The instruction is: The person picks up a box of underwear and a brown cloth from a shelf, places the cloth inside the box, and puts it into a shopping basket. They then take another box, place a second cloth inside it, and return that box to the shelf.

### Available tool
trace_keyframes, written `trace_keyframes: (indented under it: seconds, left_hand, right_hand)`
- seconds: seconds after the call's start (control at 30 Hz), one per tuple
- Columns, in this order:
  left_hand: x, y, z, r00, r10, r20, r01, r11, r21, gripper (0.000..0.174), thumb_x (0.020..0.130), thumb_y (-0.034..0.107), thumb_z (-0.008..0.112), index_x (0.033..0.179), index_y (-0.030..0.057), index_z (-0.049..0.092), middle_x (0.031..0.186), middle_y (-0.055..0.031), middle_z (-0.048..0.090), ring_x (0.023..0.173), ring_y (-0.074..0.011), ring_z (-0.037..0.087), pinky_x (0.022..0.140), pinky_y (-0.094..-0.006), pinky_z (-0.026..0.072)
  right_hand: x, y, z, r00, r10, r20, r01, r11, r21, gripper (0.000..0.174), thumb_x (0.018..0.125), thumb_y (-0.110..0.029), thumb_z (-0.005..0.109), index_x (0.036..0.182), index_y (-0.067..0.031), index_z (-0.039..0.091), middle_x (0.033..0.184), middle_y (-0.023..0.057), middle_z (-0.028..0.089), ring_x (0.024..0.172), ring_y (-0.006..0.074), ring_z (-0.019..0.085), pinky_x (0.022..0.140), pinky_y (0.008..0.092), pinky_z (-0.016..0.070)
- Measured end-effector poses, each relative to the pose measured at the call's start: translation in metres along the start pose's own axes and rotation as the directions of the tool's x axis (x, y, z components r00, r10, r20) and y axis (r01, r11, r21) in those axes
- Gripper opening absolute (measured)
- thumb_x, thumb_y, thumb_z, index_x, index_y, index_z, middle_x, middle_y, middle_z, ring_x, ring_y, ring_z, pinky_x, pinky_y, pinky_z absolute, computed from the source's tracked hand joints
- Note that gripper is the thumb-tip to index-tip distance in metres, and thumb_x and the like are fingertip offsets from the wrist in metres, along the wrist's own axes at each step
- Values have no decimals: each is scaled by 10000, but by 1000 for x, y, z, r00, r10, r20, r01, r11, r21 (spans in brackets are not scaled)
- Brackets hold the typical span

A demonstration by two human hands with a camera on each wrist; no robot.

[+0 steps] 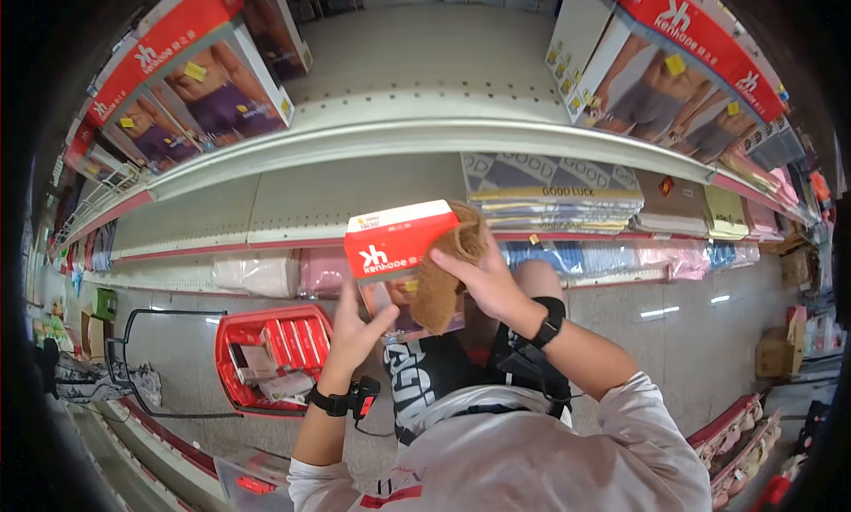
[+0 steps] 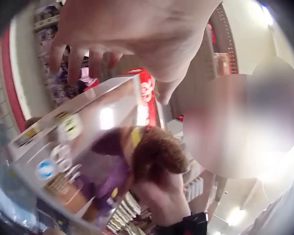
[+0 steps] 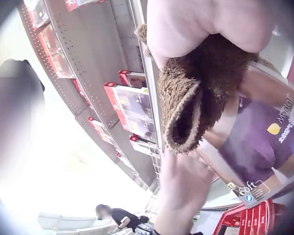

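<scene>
A red and white Kenhape underwear box is held up before the lower shelves in the head view, its front picture showing purple briefs. My right hand grips a brown fuzzy cloth against the box's right side and front. In the right wrist view the folded cloth shows a loop-like opening and overlaps the printed front. At the box's left edge is my left hand, fingers extended along the side and thumb spread away. From the left wrist view, the left hand has straight fingers beside the box.
A red basket with several red boxes stands on the floor at left. Similar boxes line the upper shelf on both sides. Below lie packaged GOOD LUCK textiles. Another person is far back in the right wrist view.
</scene>
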State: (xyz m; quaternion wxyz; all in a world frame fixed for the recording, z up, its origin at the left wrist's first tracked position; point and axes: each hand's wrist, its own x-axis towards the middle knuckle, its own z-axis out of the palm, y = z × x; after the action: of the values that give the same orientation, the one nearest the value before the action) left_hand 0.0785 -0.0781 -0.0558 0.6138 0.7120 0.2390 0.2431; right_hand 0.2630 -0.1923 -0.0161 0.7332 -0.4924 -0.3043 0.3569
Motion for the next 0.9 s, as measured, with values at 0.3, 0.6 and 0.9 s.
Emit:
trace_keyframes:
  seconds: [0.3,0.6,0.9]
  left_hand:
    - [60,-52,4,985,-39,-165,-14,951,-309,457,870,73,563,1284,6,384,1173,-51,509,1058,-126,500,910,-277,398]
    - [125,-90,5,978,-95,-186,56,978,-202,311,788,52,561,1086,-10,500,980,-89,592,872,-156,574,757,-281,456]
    - [153,-96,-18,961,-81,-266,164,937,309,250,685,217,678,744,-18,618,728,-188,613,776,-294,607,685,-376,467]
  right_hand:
    - [91,35,29,991,-134,-8,80,634,-769,611,818,-319,630,1185,101,381,1101,260,558,951,377,582,839,403,467]
    - [124,80,18,950,-237,202,265,271,-925,720,782,-407,594,1281,62,371,1259,244,443,1159,400,426,992,435,337]
    - [94,45,3,955,-70,289,297,301,-906,710,773,-407,610,1291,23,384,1261,272,447,1128,385,482,959,399,395]
